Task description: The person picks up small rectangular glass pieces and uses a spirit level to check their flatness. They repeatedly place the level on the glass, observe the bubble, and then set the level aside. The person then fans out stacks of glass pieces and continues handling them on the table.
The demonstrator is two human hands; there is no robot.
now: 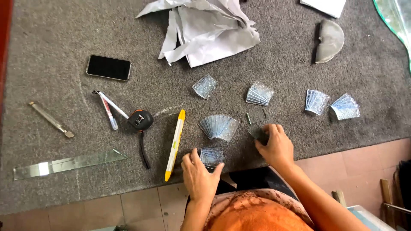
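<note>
My left hand (198, 176) rests on the grey carpeted table near its front edge, fingers around a small stack of patterned glass pieces (211, 156). To the right, my right hand (276, 147) presses on another small dark glass piece (258, 131). A fanned stack of glass pieces (219, 126) lies between and just beyond the two hands. More fanned stacks lie farther out: one (205, 86), one (259, 93), one (317, 102) and one (346, 107).
Left of my hands lie a yellow-tipped white marker (175, 144), a black and orange tape measure (140, 120), two pens (109, 109), a glass cutter (51, 120), a glass strip (68, 163) and a black phone (108, 67). Crumpled white paper (205, 30) and a half-round glass piece (329, 41) sit at the back.
</note>
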